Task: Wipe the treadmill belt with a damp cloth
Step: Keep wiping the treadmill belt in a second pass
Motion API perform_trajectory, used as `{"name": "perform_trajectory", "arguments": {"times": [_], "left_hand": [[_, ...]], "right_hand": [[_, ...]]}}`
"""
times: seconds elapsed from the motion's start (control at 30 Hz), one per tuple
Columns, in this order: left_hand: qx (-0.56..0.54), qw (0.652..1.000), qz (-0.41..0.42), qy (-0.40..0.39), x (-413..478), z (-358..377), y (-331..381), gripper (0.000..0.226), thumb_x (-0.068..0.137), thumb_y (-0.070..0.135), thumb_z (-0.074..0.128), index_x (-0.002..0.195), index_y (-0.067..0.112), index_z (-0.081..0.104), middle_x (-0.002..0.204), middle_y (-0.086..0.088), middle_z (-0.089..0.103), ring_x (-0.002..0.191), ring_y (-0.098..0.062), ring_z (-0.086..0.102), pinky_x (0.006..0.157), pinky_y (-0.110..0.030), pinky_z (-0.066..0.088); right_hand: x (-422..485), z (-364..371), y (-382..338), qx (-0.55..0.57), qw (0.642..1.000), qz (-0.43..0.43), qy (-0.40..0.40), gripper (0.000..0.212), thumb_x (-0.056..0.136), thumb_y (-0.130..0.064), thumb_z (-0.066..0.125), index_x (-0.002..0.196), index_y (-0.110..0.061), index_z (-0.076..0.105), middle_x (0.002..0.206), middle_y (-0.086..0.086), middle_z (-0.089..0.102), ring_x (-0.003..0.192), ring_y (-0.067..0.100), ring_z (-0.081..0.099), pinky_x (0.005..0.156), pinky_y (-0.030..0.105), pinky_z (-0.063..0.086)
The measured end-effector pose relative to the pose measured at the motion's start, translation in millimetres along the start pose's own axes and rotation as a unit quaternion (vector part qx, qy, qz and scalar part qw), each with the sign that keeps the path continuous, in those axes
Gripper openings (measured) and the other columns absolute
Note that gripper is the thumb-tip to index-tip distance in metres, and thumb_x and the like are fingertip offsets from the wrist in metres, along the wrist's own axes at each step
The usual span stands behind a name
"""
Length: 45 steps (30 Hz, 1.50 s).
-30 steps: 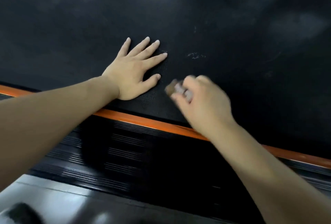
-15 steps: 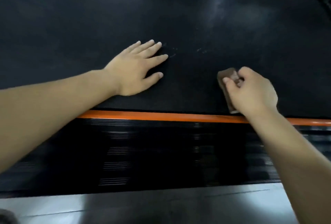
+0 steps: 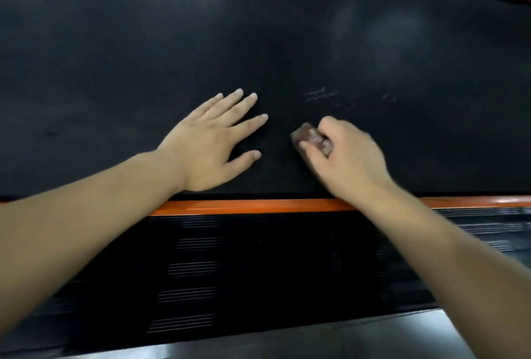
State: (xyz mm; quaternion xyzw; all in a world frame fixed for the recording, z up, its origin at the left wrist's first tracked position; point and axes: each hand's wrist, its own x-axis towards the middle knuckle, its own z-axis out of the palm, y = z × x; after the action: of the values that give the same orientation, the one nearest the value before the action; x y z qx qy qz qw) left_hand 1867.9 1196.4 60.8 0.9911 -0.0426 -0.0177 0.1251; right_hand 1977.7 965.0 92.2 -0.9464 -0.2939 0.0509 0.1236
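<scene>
Your left hand [image 3: 208,146] lies flat, fingers [image 3: 247,103] straight, on the treadmill belt [image 3: 115,57]. Your right hand [image 3: 344,154] grips the brown cloth [image 3: 309,136] against it.

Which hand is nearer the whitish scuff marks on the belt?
Right. The right hand, gripping the cloth, sits just below the scuff marks; the left hand lies flat on the belt off to their left.

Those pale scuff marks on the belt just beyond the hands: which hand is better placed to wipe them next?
Right hand, probably. Its fingers grip the brown cloth on the belt, just short of the scuff marks. The left hand lies flat on the belt, holding nothing.
</scene>
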Motion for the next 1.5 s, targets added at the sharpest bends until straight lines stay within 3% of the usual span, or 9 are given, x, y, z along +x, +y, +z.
{"name": "perform_trajectory", "arguments": {"times": [0.13,0.3,0.47,0.6,0.9,1.03,1.2,1.33,1.5], "left_hand": [[-0.011,1.000,-0.004,0.022,2.4,3.5,-2.4,0.071,0.098,0.061,0.023,0.159,0.025,0.032,0.170,-0.003,0.014,0.158,-0.019,0.003,0.128,-0.042,0.004],[0.020,1.000,0.024,0.002,2.3,0.9,-12.8,0.076,0.095,0.064,0.010,0.161,0.029,0.022,0.171,-0.003,0.007,0.158,-0.022,-0.001,0.128,-0.045,0.002],[0.038,0.997,-0.062,-0.009,-29.2,-13.0,-61.1,0.082,0.089,0.076,0.005,0.162,0.038,0.012,0.171,0.000,-0.001,0.157,-0.020,-0.008,0.126,-0.049,-0.006],[0.031,0.997,-0.064,0.002,-49.7,-12.9,-75.0,0.078,0.093,0.071,0.011,0.161,0.034,0.020,0.171,-0.003,0.006,0.157,-0.021,-0.003,0.127,-0.048,-0.002],[0.019,0.990,-0.137,0.015,-81.8,-17.6,-92.2,0.083,0.089,0.076,0.013,0.161,0.035,0.019,0.171,-0.004,0.005,0.157,-0.024,-0.004,0.127,-0.048,-0.002],[0.008,0.988,-0.156,0.017,-91.6,-20.1,-101.0,0.082,0.090,0.072,0.012,0.162,0.032,0.020,0.171,-0.008,0.006,0.157,-0.030,-0.003,0.127,-0.046,-0.002],[0.016,0.989,-0.148,0.019,-95.5,-19.0,-104.3,0.080,0.092,0.069,0.012,0.162,0.032,0.020,0.171,-0.007,0.006,0.157,-0.029,-0.002,0.127,-0.046,-0.002],[0.016,0.988,-0.154,0.017,-96.2,-17.8,-101.0,0.079,0.093,0.068,0.010,0.162,0.030,0.017,0.171,-0.008,0.004,0.157,-0.028,-0.004,0.127,-0.047,-0.003],[0.014,0.989,-0.147,0.020,-97.1,-19.0,-100.9,0.080,0.093,0.068,0.010,0.162,0.029,0.020,0.171,-0.008,0.007,0.157,-0.029,-0.001,0.127,-0.049,0.000]], "right_hand": [[30.4,-5.2,2.1,-0.005,0.987,0.130,0.089,0.029,0.094,-0.045,0.054,0.084,-0.021,0.042,0.088,0.003,0.056,0.085,0.031,0.058,0.063,0.033,0.034],[7.9,-0.1,-23.9,0.011,0.996,-0.084,-0.041,0.031,0.089,-0.050,0.057,0.079,-0.024,0.045,0.079,-0.006,0.049,0.073,0.020,0.052,0.061,0.036,0.041],[38.1,1.3,-28.8,-0.045,0.990,0.097,0.089,0.027,0.093,-0.045,0.056,0.082,-0.024,0.043,0.089,0.006,0.056,0.089,0.035,0.059,0.064,0.033,0.033],[23.5,25.8,-74.3,0.010,0.995,-0.102,0.006,0.028,0.090,-0.047,0.060,0.081,-0.024,0.048,0.082,-0.007,0.049,0.075,0.019,0.051,0.061,0.031,0.036],[23.3,42.6,-123.5,0.032,0.988,-0.152,0.011,0.028,0.088,-0.049,0.061,0.081,-0.024,0.052,0.082,-0.007,0.052,0.077,0.018,0.054,0.060,0.032,0.040],[56.8,33.7,-116.8,0.011,0.995,0.028,0.091,0.029,0.092,-0.049,0.057,0.081,-0.026,0.043,0.085,-0.005,0.051,0.082,0.022,0.058,0.059,0.031,0.030],[13.0,45.5,-148.3,0.035,0.984,-0.172,-0.018,0.027,0.089,-0.049,0.062,0.081,-0.028,0.048,0.082,-0.010,0.048,0.076,0.016,0.052,0.058,0.031,0.039],[12.5,24.3,-101.9,-0.014,0.997,0.037,0.071,0.034,0.092,-0.052,0.056,0.082,-0.023,0.043,0.083,-0.003,0.053,0.083,0.028,0.059,0.060,0.032,0.033],[-10.2,23.2,-111.7,0.002,0.999,-0.033,-0.033,0.034,0.088,-0.052,0.061,0.083,-0.022,0.046,0.078,-0.005,0.055,0.076,0.024,0.054,0.062,0.035,0.042]]}}
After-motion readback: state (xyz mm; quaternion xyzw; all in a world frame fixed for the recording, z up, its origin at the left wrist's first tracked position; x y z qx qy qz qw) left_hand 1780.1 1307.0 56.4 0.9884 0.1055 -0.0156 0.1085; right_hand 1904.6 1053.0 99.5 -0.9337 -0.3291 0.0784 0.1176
